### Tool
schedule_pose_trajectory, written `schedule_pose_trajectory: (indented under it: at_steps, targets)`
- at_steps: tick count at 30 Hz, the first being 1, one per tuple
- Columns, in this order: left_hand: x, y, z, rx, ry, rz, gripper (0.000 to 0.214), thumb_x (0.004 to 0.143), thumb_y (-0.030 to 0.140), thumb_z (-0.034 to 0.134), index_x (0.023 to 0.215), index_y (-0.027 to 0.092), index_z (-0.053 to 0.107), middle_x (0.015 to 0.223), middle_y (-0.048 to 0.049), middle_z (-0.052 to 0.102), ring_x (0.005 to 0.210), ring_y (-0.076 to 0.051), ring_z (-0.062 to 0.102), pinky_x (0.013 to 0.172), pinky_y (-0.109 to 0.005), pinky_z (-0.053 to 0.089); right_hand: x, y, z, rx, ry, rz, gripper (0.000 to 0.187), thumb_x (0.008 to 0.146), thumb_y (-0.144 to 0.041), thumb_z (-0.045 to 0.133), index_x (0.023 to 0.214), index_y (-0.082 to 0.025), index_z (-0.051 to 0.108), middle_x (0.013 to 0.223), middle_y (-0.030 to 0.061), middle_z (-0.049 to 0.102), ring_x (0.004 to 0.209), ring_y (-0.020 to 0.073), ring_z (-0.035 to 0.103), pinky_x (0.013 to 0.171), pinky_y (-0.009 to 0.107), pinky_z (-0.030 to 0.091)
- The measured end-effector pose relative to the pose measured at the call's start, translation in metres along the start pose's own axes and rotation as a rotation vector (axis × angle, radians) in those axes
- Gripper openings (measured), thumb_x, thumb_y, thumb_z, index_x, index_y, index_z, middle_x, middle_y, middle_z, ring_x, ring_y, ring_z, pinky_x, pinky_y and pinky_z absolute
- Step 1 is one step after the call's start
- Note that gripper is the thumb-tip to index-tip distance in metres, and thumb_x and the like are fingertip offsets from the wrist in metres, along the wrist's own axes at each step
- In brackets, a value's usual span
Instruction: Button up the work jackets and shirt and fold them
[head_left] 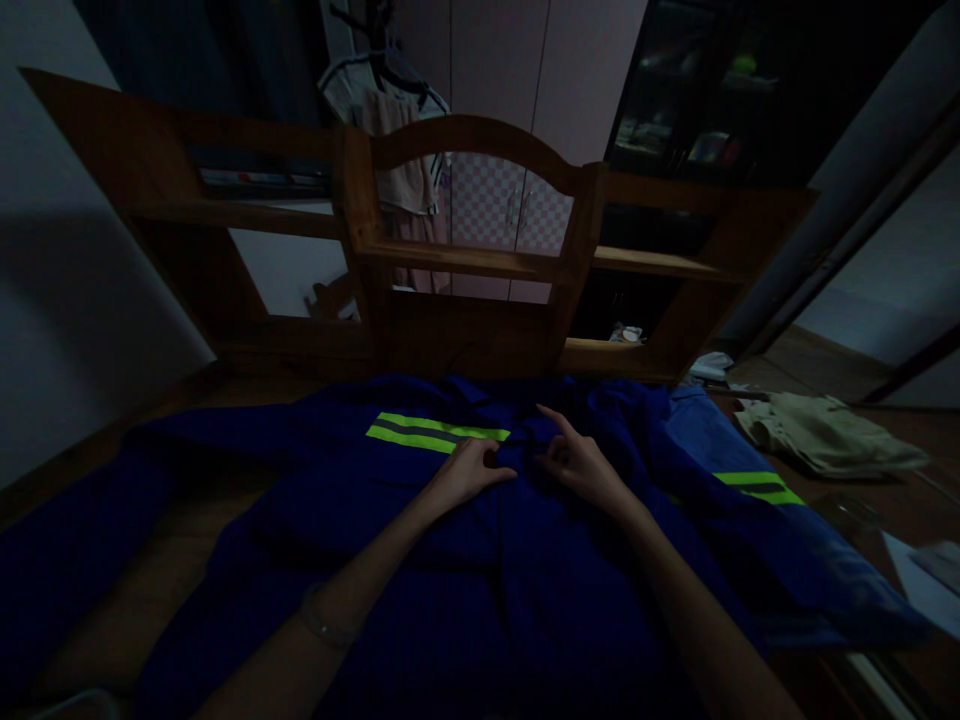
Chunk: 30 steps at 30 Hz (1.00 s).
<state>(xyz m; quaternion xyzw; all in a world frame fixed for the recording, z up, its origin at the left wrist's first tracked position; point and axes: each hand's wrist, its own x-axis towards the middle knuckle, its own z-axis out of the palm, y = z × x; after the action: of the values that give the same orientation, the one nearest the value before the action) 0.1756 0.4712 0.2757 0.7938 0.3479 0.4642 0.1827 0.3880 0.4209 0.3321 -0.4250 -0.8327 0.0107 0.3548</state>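
A dark blue work jacket (480,560) with yellow-green reflective stripes (435,432) lies spread flat on a wooden surface in front of me. My left hand (472,468) rests at the middle of its chest, fingers curled and pinched on the fabric at the front opening. My right hand (574,458) sits just to the right of it, also gripping the cloth, with its index finger sticking out toward the collar. A thin bracelet circles my left wrist (324,625).
A carved wooden headboard with shelves (480,260) rises right behind the jacket. A folded beige garment (825,432) lies at the right, and papers (922,585) sit near the right edge. Clothes hang on a rack (390,110) beyond. The room is dim.
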Motion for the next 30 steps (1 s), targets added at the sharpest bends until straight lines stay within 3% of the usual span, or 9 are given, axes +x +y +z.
schedule_pose_trajectory:
  at_steps: [8,13,20,24,30]
  targets:
    - [0.000,0.005,-0.002,-0.361,-0.115,-0.129,0.039,0.058,0.046,0.077,0.064,0.018,0.051,0.061,0.0036,0.052,0.057,-0.013,0.049,0.054,-0.024,0.032,0.000,0.007,-0.006,-0.078,0.147,0.014,0.065,0.080,-0.019,0.057,0.141,-0.025,0.035,0.070,-0.0038,0.063,0.059,0.0122,0.061,0.058,0.020,0.045]
    - [-0.002,0.007,-0.009,-0.361,-0.184,-0.120,0.036,0.063,0.047,0.074,0.062,0.018,0.052,0.060,0.0038,0.051,0.055,-0.012,0.045,0.053,-0.024,0.030,0.000,0.013,-0.002,-0.157,0.101,0.009,0.047,0.080,-0.017,0.058,0.126,-0.023,0.053,0.068,-0.0024,0.063,0.061,0.0130,0.060,0.057,0.020,0.044]
    - [0.001,-0.001,-0.018,-0.345,-0.264,-0.130,0.040,0.062,0.051,0.074,0.063,0.016,0.054,0.060,0.0044,0.048,0.056,-0.011,0.043,0.052,-0.023,0.027,-0.001,0.008,-0.001,-0.125,0.096,-0.032,0.041,0.083,-0.019,0.057,0.123,-0.023,0.055,0.070,-0.0023,0.063,0.060,0.0124,0.059,0.056,0.021,0.043]
    - [0.001,-0.002,-0.014,-0.370,-0.229,-0.127,0.039,0.063,0.050,0.074,0.064,0.016,0.055,0.062,0.0022,0.052,0.058,-0.012,0.047,0.054,-0.024,0.031,-0.003,-0.003,0.004,-0.061,0.085,-0.107,0.031,0.085,-0.024,0.056,0.116,-0.023,0.058,0.073,-0.0020,0.064,0.060,0.0115,0.059,0.059,0.021,0.044]
    - [-0.001,-0.003,-0.008,-0.466,-0.179,-0.100,0.030,0.068,0.043,0.072,0.067,0.016,0.060,0.062,0.0003,0.058,0.056,-0.013,0.051,0.055,-0.025,0.036,-0.004,-0.008,0.017,-0.025,-0.046,-0.114,0.013,0.084,-0.028,0.061,0.092,-0.019,0.064,0.075,0.0007,0.067,0.066,0.0126,0.061,0.061,0.021,0.044]
